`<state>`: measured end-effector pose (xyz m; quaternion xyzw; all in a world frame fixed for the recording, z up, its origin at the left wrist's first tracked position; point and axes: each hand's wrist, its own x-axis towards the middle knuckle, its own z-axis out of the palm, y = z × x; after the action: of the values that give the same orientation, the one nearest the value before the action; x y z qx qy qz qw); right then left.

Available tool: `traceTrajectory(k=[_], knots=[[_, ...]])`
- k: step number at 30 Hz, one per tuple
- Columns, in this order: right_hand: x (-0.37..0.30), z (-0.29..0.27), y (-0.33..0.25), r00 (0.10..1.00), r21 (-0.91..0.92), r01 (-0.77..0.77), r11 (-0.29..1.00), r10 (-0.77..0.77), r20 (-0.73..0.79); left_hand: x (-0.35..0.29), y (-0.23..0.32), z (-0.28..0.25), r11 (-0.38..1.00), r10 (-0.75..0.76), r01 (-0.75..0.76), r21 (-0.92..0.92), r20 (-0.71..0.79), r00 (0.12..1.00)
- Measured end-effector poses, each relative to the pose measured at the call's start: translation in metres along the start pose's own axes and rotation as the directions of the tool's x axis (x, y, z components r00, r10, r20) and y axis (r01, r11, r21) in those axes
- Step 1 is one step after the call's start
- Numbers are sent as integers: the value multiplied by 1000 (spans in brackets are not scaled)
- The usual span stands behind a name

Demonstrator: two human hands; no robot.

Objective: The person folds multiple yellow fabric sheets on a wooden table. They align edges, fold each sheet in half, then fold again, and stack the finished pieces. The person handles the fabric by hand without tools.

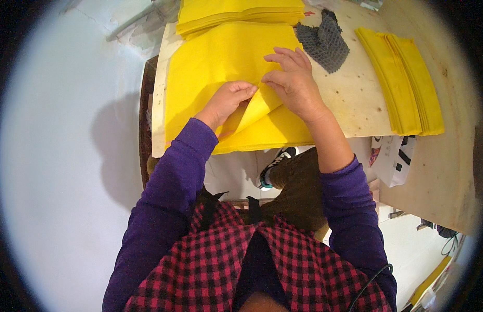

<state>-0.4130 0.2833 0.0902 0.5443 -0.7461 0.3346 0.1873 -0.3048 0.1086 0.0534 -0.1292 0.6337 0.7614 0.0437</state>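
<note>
Yellow cloth sheet [215, 60] at the pale wooden tabletop [356, 101]'s near left corner: my left hand [228, 102] and right hand [297, 87] pinch its raised flap [253, 111]. Toward the right edge, a folded yellow cloth stack [405, 86]; beyond, dark-grey mesh-textured fabric [331, 49] and, at the left edge, a layered yellow cloth pile [239, 13].

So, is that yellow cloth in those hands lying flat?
Not entirely: a flap is lifted between the left hand and right hand; most of the cloth lies spread on the table.
</note>
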Motion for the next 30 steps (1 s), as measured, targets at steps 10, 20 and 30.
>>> traceTrajectory(k=[10,20,30], knots=[[-36,-63,-12,974,158,-118,980,83,212,-3,1,2,998,-6,9,65,-50,999],[-21,-30,30,900,233,-416,879,362,242,-5,4,8,997,27,-23,78,-42,999],[-18,-35,29,710,237,-669,704,511,484,-11,12,11,962,112,-131,239,92,989]])
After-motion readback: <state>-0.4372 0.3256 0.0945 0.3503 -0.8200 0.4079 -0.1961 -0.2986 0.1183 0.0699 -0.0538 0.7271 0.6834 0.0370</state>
